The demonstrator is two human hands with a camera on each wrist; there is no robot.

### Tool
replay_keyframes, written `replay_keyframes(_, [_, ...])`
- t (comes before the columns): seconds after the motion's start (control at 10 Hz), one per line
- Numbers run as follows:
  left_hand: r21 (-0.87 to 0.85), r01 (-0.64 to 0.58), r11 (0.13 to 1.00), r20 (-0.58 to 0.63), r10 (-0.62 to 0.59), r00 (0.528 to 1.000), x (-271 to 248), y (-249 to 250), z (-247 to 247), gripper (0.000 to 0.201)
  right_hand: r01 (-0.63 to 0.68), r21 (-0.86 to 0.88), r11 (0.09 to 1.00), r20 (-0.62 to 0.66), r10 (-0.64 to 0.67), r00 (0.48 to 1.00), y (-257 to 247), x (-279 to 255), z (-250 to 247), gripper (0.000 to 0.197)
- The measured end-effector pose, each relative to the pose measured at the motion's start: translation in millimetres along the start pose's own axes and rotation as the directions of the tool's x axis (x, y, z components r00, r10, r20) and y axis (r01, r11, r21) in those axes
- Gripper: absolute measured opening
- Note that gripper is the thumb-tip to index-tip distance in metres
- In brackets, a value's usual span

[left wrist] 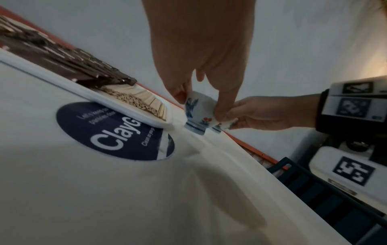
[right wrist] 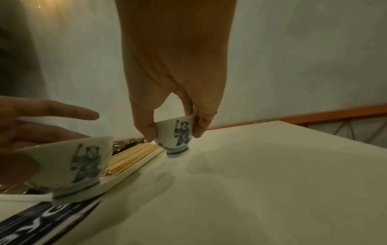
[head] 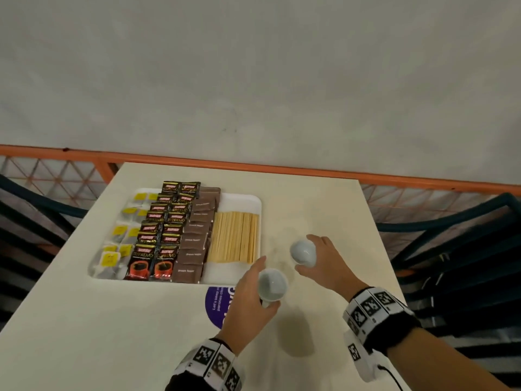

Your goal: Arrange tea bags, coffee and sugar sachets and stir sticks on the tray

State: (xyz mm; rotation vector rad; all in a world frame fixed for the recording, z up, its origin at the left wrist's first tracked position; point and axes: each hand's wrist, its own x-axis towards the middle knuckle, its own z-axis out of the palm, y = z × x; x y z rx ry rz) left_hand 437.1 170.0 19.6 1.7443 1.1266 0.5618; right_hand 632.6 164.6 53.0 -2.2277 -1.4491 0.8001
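Observation:
A white tray (head: 242, 200) lies on the table's left half. It holds, from left to right, yellow-tagged tea bags (head: 118, 241), black coffee sachets (head: 162, 230), brown sugar sachets (head: 197, 235) and wooden stir sticks (head: 235, 237) in rows. Right of the tray, my left hand (head: 260, 280) grips a small white cup (head: 275, 283) with a blue painted figure (left wrist: 199, 112). My right hand (head: 308, 253) pinches a matching cup (head: 300, 249) by its rim (right wrist: 176, 136), a little farther away. Both cups hang low over the table; whether they touch it I cannot tell.
A round dark blue sticker (head: 215, 304) lies on the cream table (head: 310, 198), just in front of the tray's near right corner. An orange rail (head: 282, 167) runs behind the table's far edge. Dark blue frames (head: 451, 221) stand to the right.

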Motion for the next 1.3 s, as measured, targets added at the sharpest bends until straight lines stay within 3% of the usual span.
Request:
replay_keyframes(0.4, [-0.213, 0.027, 0.977, -0.055, -0.04, 0.998, 64, -17, 27, 0.076, 0.047, 0.033, 0.998, 0.027, -0.048, 0.998, -14, 94, 16, 0.078])
replay_keyframes(0.6, [-0.011, -0.058, 0.998, -0.232, 0.053, 0.971, 76, -23, 36, 0.074, 0.054, 0.08, 0.995, 0.006, -0.054, 0.999, -12, 111, 22, 0.084])
replay_keyframes(0.7, [0.02, -0.046, 0.999, -0.258, 0.049, 0.965, 80, -26, 37, 0.075, 0.047, 0.098, 0.994, 0.013, -0.048, 0.999, -12, 114, 24, 0.088])
replay_keyframes(0.8, [-0.034, -0.028, 0.999, -0.169, 0.021, 0.985, 79, -29, 36, 0.078, 0.039, 0.125, 0.991, 0.004, -0.04, 0.999, -11, 116, 28, 0.088])
replay_keyframes(0.9, [0.002, -0.047, 0.999, -0.187, 0.047, 0.981, 78, -31, 36, 0.074, 0.035, 0.146, 0.989, -0.003, -0.035, 0.999, -11, 117, 31, 0.088])
replay_keyframes(1.2, [-0.1, -0.036, 0.994, -0.099, 0.026, 0.995, 57, -23, 19, 0.06, -0.015, 0.24, 0.971, -0.03, 0.023, 0.999, 13, 93, 28, 0.085])
replay_keyframes(1.3, [-0.011, -0.049, 0.999, -0.079, 0.048, 0.996, 31, -28, -2, 0.05, -0.036, 0.268, 0.963, -0.173, 0.084, 0.981, 41, 59, 20, 0.072])
